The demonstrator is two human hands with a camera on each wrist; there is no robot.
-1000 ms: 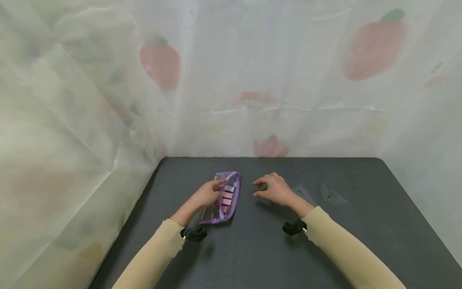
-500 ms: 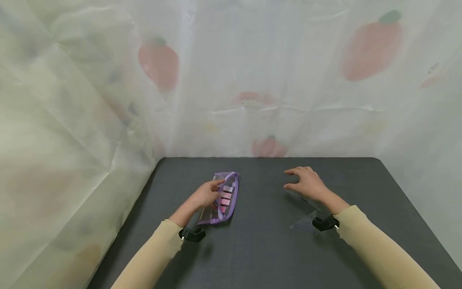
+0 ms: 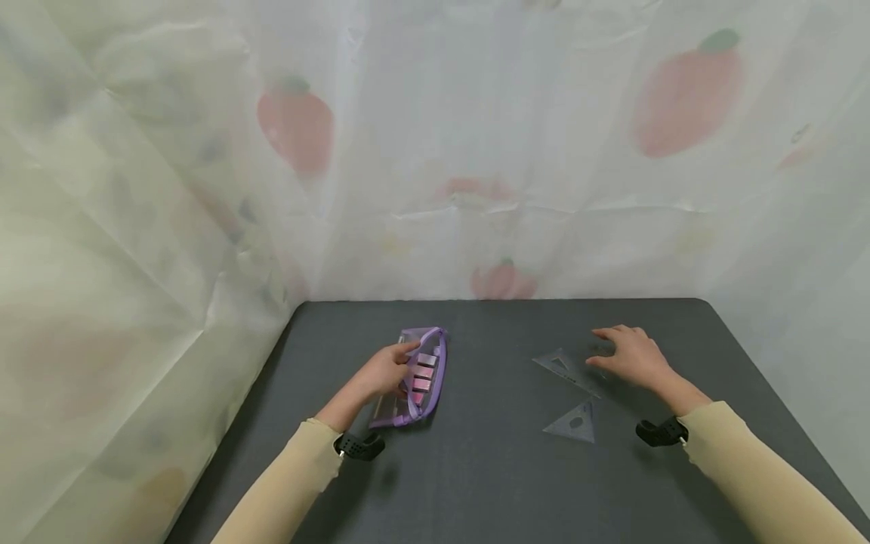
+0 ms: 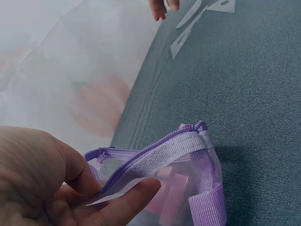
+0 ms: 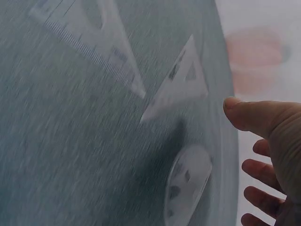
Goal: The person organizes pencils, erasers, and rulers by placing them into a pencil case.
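Note:
My left hand (image 3: 382, 375) grips a clear pencil case (image 4: 164, 155) with purple trim at the edge of its unzipped opening, seen close in the left wrist view. Inside the case lie several pink blocks (image 3: 422, 378), partly covered by the fingers. To the right, my right hand (image 3: 633, 357) hovers over the table with fingers spread and nothing in them. Near it in the right wrist view lies a clear protractor (image 5: 188, 183). Two clear set squares lie on the table between the hands, one set square (image 3: 566, 429) nearer me and the other set square (image 3: 578, 379) just beyond.
The dark table (image 3: 489, 483) has a rounded far edge against a pale curtain (image 3: 421, 136) printed with red fruit. More curtain hangs along the left and right sides. A black wrist camera (image 3: 360, 446) is strapped to each wrist.
My right hand has moved rightward across the table, away from the case, toward the protractor. Both set squares have come into full view. My left hand keeps its hold on the pencil case.

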